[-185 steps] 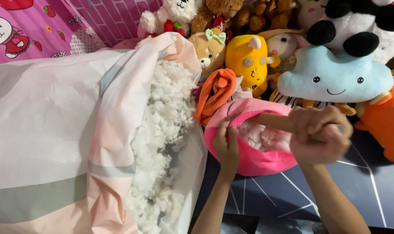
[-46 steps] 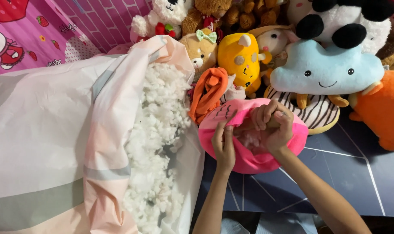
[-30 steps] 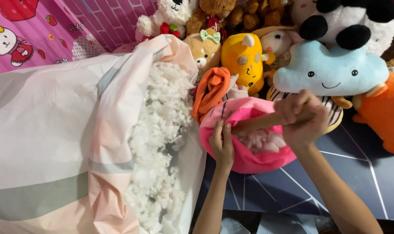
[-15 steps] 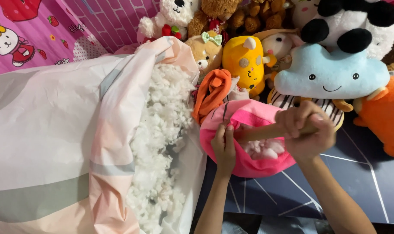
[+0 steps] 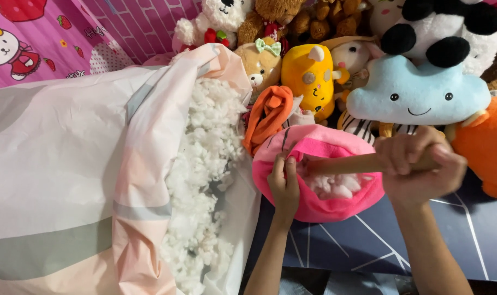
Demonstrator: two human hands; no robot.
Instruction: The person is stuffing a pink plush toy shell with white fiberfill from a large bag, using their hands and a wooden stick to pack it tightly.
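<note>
The pink plush shell (image 5: 319, 186), lying at about four o'clock from the open sack of white stuffing (image 5: 205, 180), had its mouth pinched by the left hand (image 5: 284, 183) while the right hand (image 5: 420, 169), fisted around a wooden stick (image 5: 347, 164), had drawn back rightward since half a second before, suggesting the filling was being tamped.

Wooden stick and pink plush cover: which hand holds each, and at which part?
The right hand grips the wooden stick at its outer end. The left hand pinches the pink plush cover at its opening's rim.
</note>
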